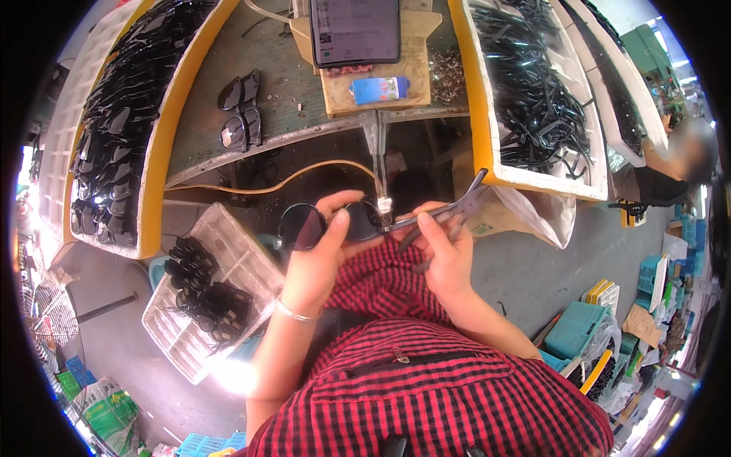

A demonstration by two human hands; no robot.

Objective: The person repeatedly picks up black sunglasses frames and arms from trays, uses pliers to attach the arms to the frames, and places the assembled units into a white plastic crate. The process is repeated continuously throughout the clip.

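Over my lap, my left hand (326, 247) is closed on a dark sunglasses front (301, 227) with round lenses, thumb and fingers pinching it near the middle. My right hand (448, 255) is closed on black temple arms (466, 199). One of them slants up to the right, and its near end meets the right side of the sunglasses front. Other temple arms stick out below, between the fingers. Whether the touching arm is fastened cannot be seen. Just beyond the hands stands a narrow metal machine part (382, 179) at the bench edge.
Trays of sunglasses fronts (118, 145) and temple arms (533, 91) flank the bench (282, 76). Sunglasses (242, 114) lie there beside a phone (355, 34) and blue packet (379, 90). A white tray (179, 324) with dark eyewear sits lower left; teal crates (576, 329) stand right.
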